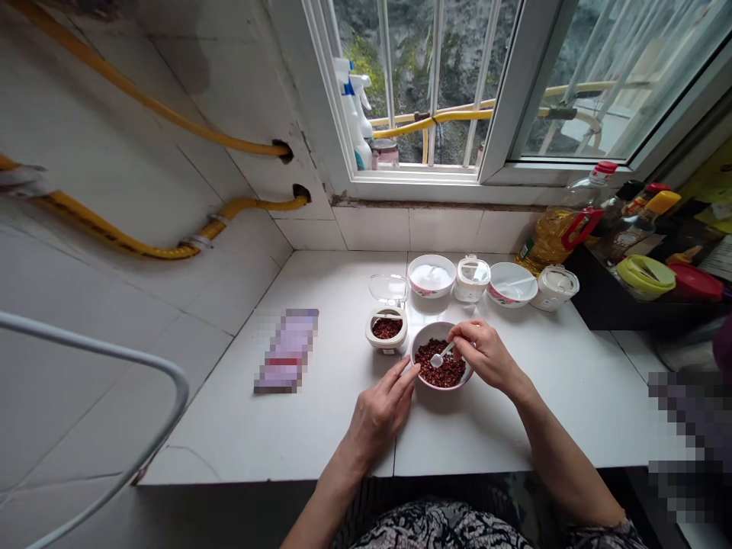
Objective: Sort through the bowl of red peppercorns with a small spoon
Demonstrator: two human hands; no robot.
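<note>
My right hand (pixel 479 352) pinches a small white spoon (pixel 440 357), its scoop end resting over the reddish-brown grains (pixel 439 374), which look like Sichuan peppercorns. They lie in a white bowl with a pink edge (pixel 442 388). Against the bowl's left rim, the fingers of my left hand (pixel 382 410) are pressed together, holding it on the counter. Just beyond stands a small seasoning jar (pixel 387 342) with its clear lid raised and the same grains inside.
Behind are a bowl of white grains (pixel 431 276), a lidded jar (pixel 472 279), a bowl with a white spoon (pixel 512 285) and another lidded jar (pixel 554 288). An oil bottle (pixel 563 221) stands by a black rack (pixel 592 286). A blurred purple packet (pixel 287 351) lies left.
</note>
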